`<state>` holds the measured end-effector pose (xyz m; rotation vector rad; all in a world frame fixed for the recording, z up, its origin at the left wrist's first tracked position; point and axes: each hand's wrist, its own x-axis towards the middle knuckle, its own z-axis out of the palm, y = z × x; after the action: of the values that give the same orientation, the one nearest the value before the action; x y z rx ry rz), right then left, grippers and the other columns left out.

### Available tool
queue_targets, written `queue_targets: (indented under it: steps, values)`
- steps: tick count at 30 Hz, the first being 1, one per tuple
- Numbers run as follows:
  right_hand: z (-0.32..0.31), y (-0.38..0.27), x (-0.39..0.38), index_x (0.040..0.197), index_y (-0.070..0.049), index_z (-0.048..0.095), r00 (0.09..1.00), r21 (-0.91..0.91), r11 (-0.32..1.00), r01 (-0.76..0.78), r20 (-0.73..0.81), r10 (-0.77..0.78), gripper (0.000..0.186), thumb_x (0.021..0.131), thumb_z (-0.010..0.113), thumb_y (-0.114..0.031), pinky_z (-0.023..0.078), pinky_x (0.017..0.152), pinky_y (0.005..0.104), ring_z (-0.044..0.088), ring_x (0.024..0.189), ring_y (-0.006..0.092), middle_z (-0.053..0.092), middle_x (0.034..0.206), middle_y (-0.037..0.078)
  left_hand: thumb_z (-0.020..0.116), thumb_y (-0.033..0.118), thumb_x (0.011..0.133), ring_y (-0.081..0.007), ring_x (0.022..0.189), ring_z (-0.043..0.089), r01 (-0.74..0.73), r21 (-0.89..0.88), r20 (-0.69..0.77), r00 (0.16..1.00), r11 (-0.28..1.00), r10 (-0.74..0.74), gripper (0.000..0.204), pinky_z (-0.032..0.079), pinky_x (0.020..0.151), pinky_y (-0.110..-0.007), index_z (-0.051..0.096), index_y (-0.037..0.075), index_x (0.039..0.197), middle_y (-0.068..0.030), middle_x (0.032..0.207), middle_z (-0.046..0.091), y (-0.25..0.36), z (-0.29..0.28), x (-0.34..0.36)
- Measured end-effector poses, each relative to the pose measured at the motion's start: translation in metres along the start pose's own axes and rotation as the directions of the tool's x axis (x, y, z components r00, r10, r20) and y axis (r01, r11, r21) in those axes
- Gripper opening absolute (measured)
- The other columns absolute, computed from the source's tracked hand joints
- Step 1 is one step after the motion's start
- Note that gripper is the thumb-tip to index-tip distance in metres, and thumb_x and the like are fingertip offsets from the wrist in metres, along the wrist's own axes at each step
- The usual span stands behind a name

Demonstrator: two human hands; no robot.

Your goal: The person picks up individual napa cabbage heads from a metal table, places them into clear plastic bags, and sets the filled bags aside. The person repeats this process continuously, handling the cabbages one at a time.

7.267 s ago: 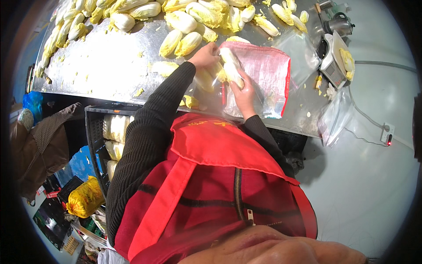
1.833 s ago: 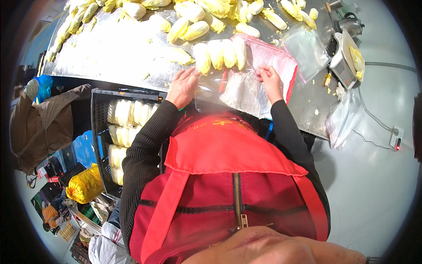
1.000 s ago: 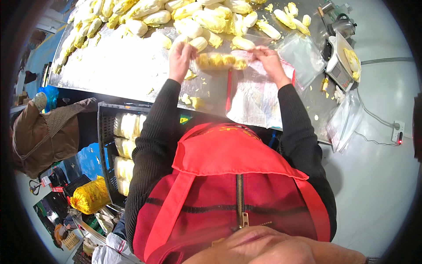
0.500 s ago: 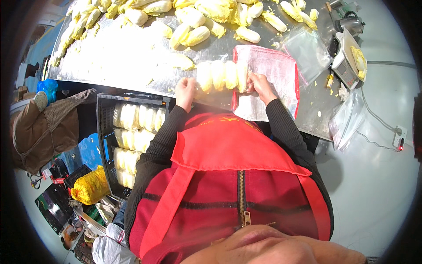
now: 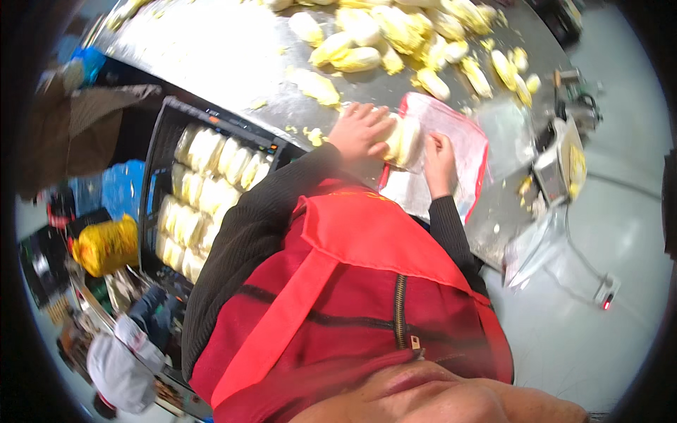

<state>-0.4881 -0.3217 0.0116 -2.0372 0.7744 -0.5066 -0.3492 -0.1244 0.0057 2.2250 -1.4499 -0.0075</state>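
A clear bag of pale yellow napa cabbage hearts (image 5: pixel 406 143) lies at the table's front edge, its right part over a white and red cloth (image 5: pixel 462 134). My left hand (image 5: pixel 361 132) rests on the bag's left part with its fingers spread, covering some of the hearts. Just right of the pack, my right hand (image 5: pixel 441 163) is closed, thumb and fingers drawn together above the cloth. Whatever sits between those fingertips is too small to make out. Loose cabbage hearts (image 5: pixel 356 60) are heaped on the metal table beyond.
To my left stands a black crate (image 5: pixel 151 204) with rows of bagged cabbage hearts (image 5: pixel 204 187). At the right are flat clear bags (image 5: pixel 502 134), a scale (image 5: pixel 553 169) with a leafy piece on it, and more plastic bags (image 5: pixel 532 243) hanging over the table's edge.
My view has turned, shifting the crate and table in the picture. My left hand has moved from beside the pack onto it, fingers now spread. My right hand has come away from the hearts' right end.
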Motion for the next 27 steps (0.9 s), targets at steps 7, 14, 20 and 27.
queue_targets:
  steps: [7,14,20,27]
  values:
    - [0.044,-0.012,0.028,0.122,-0.006,0.063,0.773,-0.264,0.742,0.617,0.381,-0.507,0.033,0.098,0.054,-0.026,0.042,0.093,0.0447,0.057,0.105,0.0329,0.062,0.113,0.015,0.065,0.043,0.082,-0.0269,0.117,0.053,0.089,-0.060,-0.231,0.968,0.994,-0.101,0.059,0.039,0.098,-0.047,0.054,0.012,0.131,-0.0086,0.130,0.056,-0.002,0.019,-0.002]
    - [0.056,-0.002,0.057,0.089,-0.004,0.065,0.770,-0.259,0.802,0.539,0.537,-0.344,0.023,0.094,0.061,-0.027,0.044,0.077,0.0444,0.058,0.084,0.0336,0.062,0.085,0.012,0.068,0.055,0.080,-0.0250,0.091,0.056,0.377,-0.135,-0.234,0.887,0.916,-0.399,0.059,0.047,0.077,-0.040,0.061,0.010,0.117,-0.0071,0.092,0.058,-0.015,0.024,0.007]
    - [0.037,-0.034,0.052,0.072,-0.002,0.058,0.687,-0.133,0.747,0.651,0.522,-0.505,0.023,0.091,0.066,-0.013,0.040,0.060,0.0390,0.052,0.065,0.0263,0.053,0.069,0.009,0.066,0.071,0.072,-0.0325,0.089,0.062,0.430,-0.289,-0.066,0.882,0.855,-0.466,0.065,0.052,0.071,-0.044,0.073,0.009,0.088,-0.0117,0.086,0.064,-0.007,0.015,0.004]
    - [0.014,-0.051,0.040,0.074,0.000,0.059,0.685,-0.022,0.838,0.546,0.587,-0.431,0.021,0.091,0.066,-0.009,0.040,0.060,0.0347,0.050,0.064,0.0195,0.054,0.068,0.006,0.073,0.070,0.064,-0.0359,0.078,0.067,0.290,-0.437,0.118,0.957,0.851,-0.266,0.068,0.049,0.064,-0.047,0.067,0.006,0.088,-0.0164,0.080,0.068,0.010,-0.008,-0.010]
